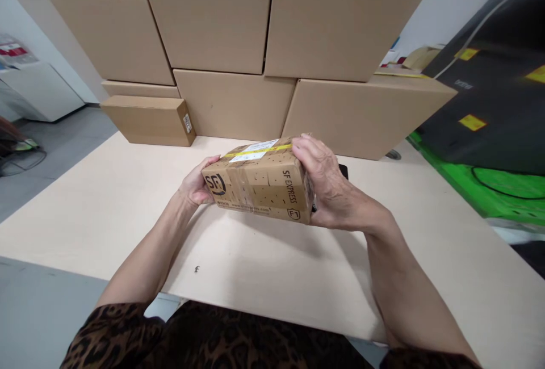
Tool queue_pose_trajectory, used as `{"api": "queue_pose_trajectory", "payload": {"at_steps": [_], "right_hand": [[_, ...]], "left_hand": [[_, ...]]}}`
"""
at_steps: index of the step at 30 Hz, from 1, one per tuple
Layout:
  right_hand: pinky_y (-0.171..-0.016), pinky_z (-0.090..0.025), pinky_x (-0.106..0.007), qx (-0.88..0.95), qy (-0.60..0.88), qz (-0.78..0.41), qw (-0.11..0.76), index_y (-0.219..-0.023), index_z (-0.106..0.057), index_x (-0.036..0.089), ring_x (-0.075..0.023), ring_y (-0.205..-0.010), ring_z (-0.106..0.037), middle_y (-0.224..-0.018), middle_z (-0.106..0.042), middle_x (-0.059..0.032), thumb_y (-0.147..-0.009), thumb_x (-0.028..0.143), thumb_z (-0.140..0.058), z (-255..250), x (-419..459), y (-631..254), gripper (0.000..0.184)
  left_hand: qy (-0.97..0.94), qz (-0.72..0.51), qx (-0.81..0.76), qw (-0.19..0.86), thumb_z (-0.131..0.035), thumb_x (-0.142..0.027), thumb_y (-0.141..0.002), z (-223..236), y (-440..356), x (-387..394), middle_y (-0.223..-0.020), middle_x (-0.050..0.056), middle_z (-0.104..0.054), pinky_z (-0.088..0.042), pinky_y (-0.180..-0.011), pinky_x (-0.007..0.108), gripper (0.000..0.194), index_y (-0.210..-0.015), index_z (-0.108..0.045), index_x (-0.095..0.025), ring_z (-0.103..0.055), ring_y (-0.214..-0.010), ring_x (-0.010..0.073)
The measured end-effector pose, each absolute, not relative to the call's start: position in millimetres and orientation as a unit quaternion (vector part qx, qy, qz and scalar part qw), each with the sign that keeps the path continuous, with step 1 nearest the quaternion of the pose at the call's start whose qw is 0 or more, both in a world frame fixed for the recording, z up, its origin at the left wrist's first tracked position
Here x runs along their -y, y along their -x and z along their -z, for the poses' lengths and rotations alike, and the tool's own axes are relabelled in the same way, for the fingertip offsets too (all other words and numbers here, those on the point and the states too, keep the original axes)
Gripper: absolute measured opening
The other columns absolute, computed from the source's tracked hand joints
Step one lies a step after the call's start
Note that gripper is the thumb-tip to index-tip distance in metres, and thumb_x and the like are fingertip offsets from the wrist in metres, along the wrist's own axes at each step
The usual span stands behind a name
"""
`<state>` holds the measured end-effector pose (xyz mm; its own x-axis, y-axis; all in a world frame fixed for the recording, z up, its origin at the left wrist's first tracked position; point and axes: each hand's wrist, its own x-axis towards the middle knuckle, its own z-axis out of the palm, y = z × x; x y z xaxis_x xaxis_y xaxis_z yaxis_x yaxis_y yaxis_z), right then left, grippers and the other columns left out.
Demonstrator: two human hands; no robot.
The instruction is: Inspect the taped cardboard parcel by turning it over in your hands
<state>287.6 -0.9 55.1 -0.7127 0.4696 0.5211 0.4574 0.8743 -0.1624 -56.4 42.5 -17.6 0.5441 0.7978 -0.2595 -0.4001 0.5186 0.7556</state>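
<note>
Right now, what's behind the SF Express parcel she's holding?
Behind the parcel, stacked plain cardboard boxes on the table. A dark object peeks past the right hand; most of it is covered.

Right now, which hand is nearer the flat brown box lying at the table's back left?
Left. The left hand grips the parcel's left end, below and right of that flat box; the right hand holds the far end.
</note>
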Motion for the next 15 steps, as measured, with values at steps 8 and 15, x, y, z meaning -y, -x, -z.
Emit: {"api": "queue_pose_trajectory", "payload": {"at_steps": [8, 15], "right_hand": [[-0.126, -0.03, -0.077, 0.87, 0.294, -0.064, 0.392, -0.174, -0.002, 0.039, -0.0532, -0.152, -0.039, -0.165, -0.038, -0.0149, -0.062, 0.08, -0.085, -47, 3, -273, 0.146], [-0.121, -0.049, -0.063, 0.714, 0.342, -0.345, 0.505, -0.171, -0.015, 0.045, -0.0412, -0.148, -0.053, -0.165, -0.048, -0.0058, -0.071, 0.079, -0.078, -27, -16, -273, 0.123]], "left_hand": [[-0.296, -0.493, -0.327, 0.75, -0.057, -0.068, -0.099, 3, 35, -25, -0.123, 0.011, -0.083, -0.058, -0.106, 0.057, 0.061, -0.144, -0.069, -0.029, -0.076, -0.122, 0.0354], [-0.351, -0.646, -0.275, 0.619, -0.068, -0.082, -0.087, -1, 7, -11, -0.13, 0.007, -0.081, -0.057, -0.114, 0.045, 0.072, -0.133, -0.073, -0.026, -0.067, -0.14, 0.0334]]}}
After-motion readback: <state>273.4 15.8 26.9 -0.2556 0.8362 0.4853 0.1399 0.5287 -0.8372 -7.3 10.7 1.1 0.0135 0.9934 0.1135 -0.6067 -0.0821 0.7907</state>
